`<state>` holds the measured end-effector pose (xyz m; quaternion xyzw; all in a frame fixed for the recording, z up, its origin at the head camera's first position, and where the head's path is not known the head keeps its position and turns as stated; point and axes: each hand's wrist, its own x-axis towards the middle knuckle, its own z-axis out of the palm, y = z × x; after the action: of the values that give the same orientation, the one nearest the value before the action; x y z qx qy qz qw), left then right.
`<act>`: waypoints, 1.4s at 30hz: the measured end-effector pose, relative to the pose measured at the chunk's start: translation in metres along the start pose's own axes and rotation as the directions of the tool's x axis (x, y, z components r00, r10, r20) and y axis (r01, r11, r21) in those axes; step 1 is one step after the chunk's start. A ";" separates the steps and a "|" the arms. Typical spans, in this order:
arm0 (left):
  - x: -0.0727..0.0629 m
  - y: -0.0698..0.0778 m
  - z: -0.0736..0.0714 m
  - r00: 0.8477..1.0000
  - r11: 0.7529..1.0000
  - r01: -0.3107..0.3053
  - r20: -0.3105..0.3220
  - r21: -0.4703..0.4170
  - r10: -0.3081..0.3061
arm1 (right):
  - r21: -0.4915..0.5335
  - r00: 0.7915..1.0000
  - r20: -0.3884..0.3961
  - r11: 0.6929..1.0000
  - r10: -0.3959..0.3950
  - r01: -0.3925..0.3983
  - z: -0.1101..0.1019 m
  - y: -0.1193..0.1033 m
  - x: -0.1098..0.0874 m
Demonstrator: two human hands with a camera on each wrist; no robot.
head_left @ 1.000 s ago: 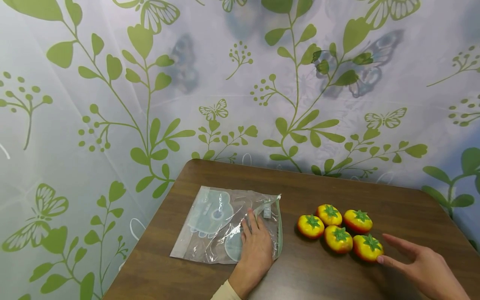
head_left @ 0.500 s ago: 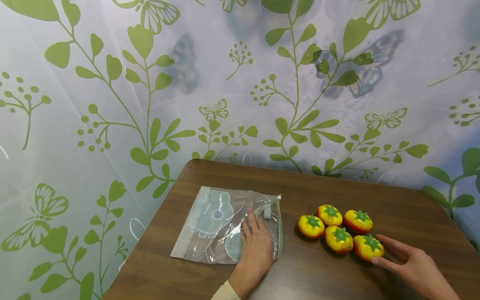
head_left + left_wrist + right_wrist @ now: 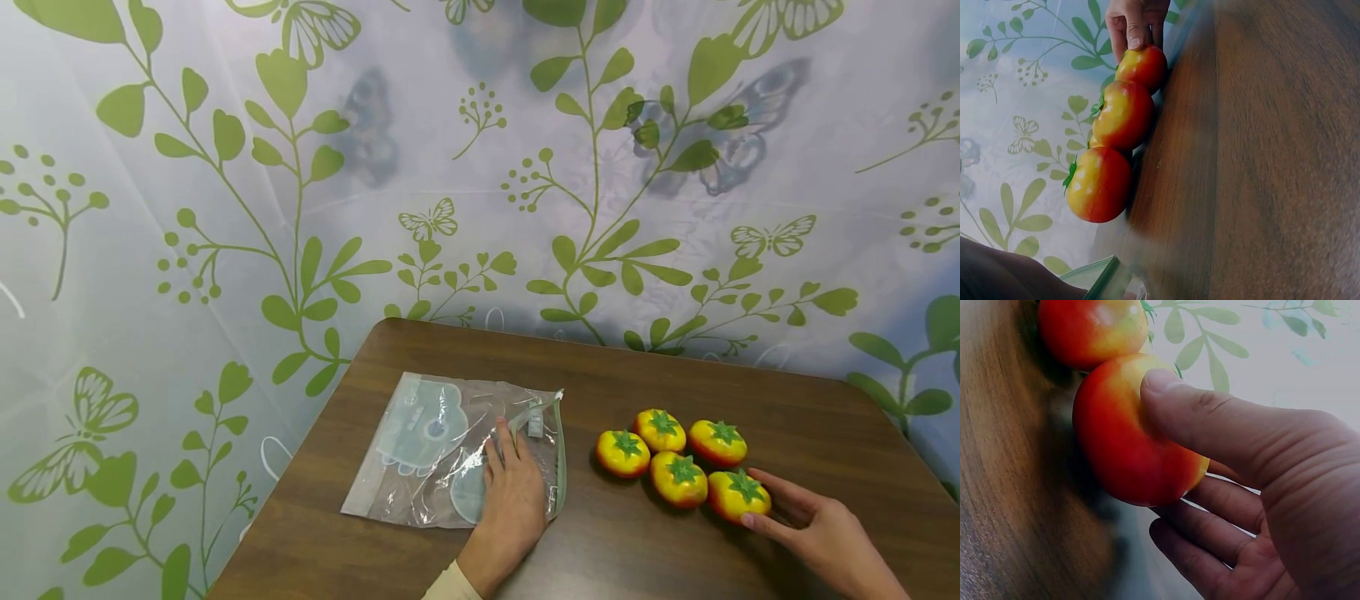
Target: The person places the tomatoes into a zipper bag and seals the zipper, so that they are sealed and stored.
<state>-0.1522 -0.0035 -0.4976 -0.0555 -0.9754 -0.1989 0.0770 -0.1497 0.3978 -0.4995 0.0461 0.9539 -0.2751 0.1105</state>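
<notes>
Several yellow-and-red tomatoes with green star-shaped tops stand in a cluster on the table's right half. My right hand holds the front right tomato between thumb and fingers. In the right wrist view the thumb lies on this tomato and the fingers reach behind it; it still touches its neighbour. My left hand rests on a clear zip bag with its fingers straight. A pale blue-green printed shape shows on the bag. The left wrist view catches the bag's green edge.
The brown wooden table runs back to a hanging curtain printed with green leaves and butterflies. Other tomatoes stand just left of and behind the held one. The bag's green zip edge faces the tomatoes.
My right hand has moved left, and its thumb and fingers have closed around the front right tomato. The left hand and the bag have stayed in place.
</notes>
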 end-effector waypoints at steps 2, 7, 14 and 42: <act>0.000 0.000 0.000 1.000 1.000 0.001 0.003 -0.006 -0.001 | -0.010 1.000 -0.007 1.000 -0.011 0.011 0.001 0.001 0.000; 0.000 0.000 0.000 1.000 1.000 0.004 0.002 -0.015 -0.004 | -0.018 1.000 -0.006 1.000 -0.015 0.015 0.002 0.004 0.000; -0.001 0.000 0.001 1.000 1.000 0.003 -0.007 -0.007 -0.003 | -0.051 1.000 -0.009 0.999 0.011 -0.011 -0.004 0.001 -0.007; 0.000 0.001 0.000 1.000 1.000 0.006 -0.012 0.004 -0.006 | -0.091 0.979 -0.068 0.978 -0.194 0.188 -0.041 -0.074 -0.026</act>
<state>-0.1516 -0.0024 -0.4975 -0.0513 -0.9755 -0.1975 0.0823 -0.1430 0.3566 -0.4211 -0.0398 0.9682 -0.2421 0.0488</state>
